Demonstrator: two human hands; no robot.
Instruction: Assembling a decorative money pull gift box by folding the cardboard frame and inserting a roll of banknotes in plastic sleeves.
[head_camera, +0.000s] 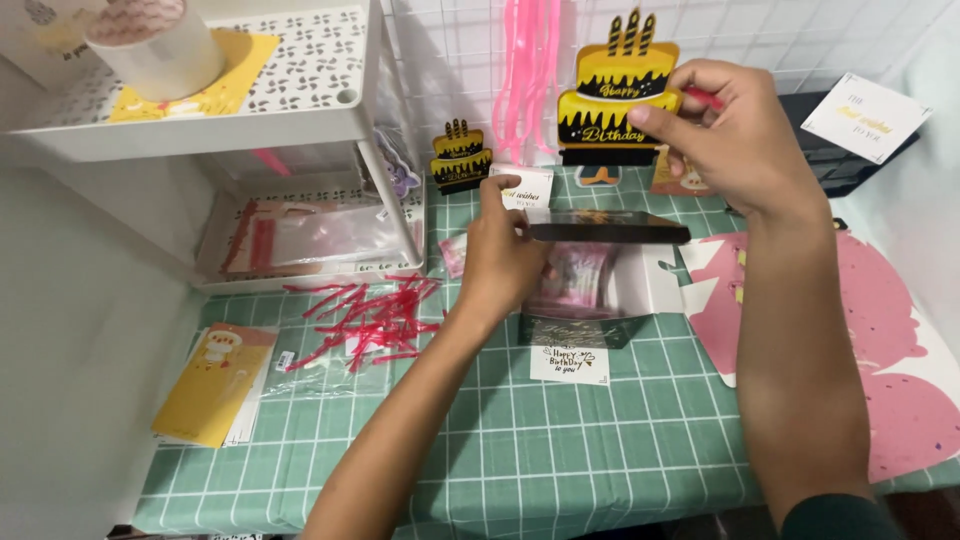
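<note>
My right hand (725, 125) is raised at the back of the table and holds a cake-shaped card (615, 95), black and gold with candles on top. A red bit shows between its fingers. My left hand (500, 255) rests on the left side of an open black box (600, 285) and steadies it. Inside the box lies a pink packet (575, 275). A small white greeting card (568, 364) lies just in front of the box.
A white two-tier shelf (300, 130) stands at the back left with clear bags and a tape roll (155, 45). Red twist ties (365, 320) lie scattered on the green checked cloth (560, 450). Yellow cards (210, 380), a second cake topper (460, 155), pink ribbons (530, 70) and a pink sheet (880, 340) surround the box.
</note>
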